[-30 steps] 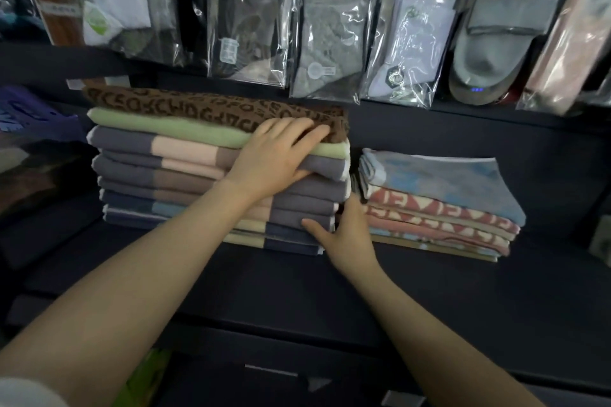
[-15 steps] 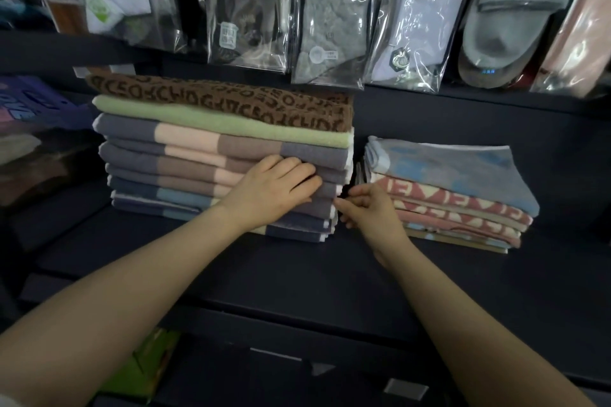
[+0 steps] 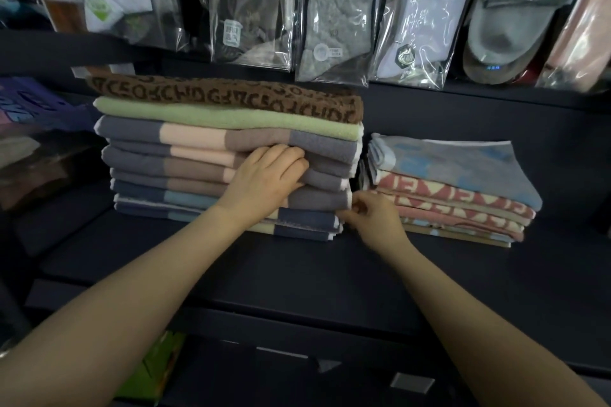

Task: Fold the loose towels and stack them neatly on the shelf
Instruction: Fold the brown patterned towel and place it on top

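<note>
The left hand (image 3: 267,180) lies flat against the front face of the tall stack of towels (image 3: 228,155), fingers straight and together, pressing the middle layers near the stack's right end. The right hand (image 3: 372,218) sits at the stack's lower right corner with fingers curled, pinching what looks like the edge of one grey towel low in the pile; the exact layer is hard to tell. The stack stands on the dark shelf (image 3: 297,274), toward its left and back, a little in from the front edge. Its folded towels run long side parallel to that front edge, rounded folds facing the person, short ends pointing left and right. These towels look soft, thick and light, likely to sag and slide over one another, so a stray layer is best taken at its corner while the flat palm steadies the rest. A brown lettered towel (image 3: 231,96) tops the pile, a green one (image 3: 224,119) beneath it. Just beside, to the right and not clearly touching, a lower stack of pink and blue towels (image 3: 456,195) lies at a slight angle. Bagged socks (image 3: 334,10) hang above the shelf's back.
</note>
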Tool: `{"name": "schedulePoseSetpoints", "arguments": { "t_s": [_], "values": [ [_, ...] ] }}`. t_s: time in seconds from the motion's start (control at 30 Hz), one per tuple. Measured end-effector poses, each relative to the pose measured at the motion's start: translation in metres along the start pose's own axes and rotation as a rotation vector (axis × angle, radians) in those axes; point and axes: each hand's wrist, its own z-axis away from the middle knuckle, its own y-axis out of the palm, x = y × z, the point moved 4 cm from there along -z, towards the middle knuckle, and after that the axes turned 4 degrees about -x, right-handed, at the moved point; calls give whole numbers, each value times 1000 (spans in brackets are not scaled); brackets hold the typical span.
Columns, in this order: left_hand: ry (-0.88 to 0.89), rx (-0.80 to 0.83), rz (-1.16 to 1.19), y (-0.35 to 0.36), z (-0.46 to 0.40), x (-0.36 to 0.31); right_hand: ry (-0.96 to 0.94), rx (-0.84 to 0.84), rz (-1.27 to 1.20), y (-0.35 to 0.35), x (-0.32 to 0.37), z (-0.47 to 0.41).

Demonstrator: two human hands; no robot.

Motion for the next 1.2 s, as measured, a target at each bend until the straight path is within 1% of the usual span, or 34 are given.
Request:
{"name": "schedulePoseSetpoints", "arguments": {
  "t_s": [0.07, 0.1, 0.13, 0.17, 0.23, 0.27, 0.3, 0.33, 0.4, 0.5, 0.57, 0.63, 0.77, 0.83, 0.9, 1.03, 1.13, 1.2],
  "values": [
    [-19, -17, -32, -2, 10, 1, 72, 56, -12, 1, -5, 4],
    [-22, -35, -44, -4, 15, 3, 80, 44, 1, 0, -2, 5],
    [-20, -54, -52, -6, 18, 6, 45, -23, 29, -5, 4, 7],
    [-15, -68, -57, -8, 22, 9, -48, -142, 65, -11, 13, 9],
    [-4, -70, -72, -11, 29, 16, -387, -393, 188, -19, 42, 23],
    [-4, -57, -84, -13, 33, 20, -551, -453, 314, -16, 53, 30],
    [-8, -42, -99, -15, 36, 24, -662, -470, 461, -9, 60, 34],
    [-11, -27, -120, -16, 39, 27, -717, -458, 610, 2, 64, 35],
    [-4, 1, -160, -19, 43, 33, -702, -421, 815, 19, 66, 28],
    [35, 26, -160, -25, 43, 47, -632, -417, 925, 24, 68, 15],
    [74, 40, -159, -29, 42, 59, -625, -427, 920, 25, 69, 9],
    [66, 54, -163, -32, 44, 68, -637, -403, 885, 30, 73, 5],
    [-61, 94, -114, -33, 61, 71, -596, -335, 782, 39, 78, 6],
    [-120, 59, -57, -34, 65, 69, -547, -313, 701, 34, 74, 8],
    [-170, -12, -31, -36, 63, 70, -493, -337, 652, 25, 70, 11],
    [-166, -107, -154, -36, 49, 65, -478, -386, 796, 22, 68, 8],
    [-134, -67, -158, -37, 37, 68, -471, -432, 858, 25, 69, 5],
    [-97, -47, -134, -41, 33, 78, -532, -476, 886, 27, 69, 6]
  ]
}}
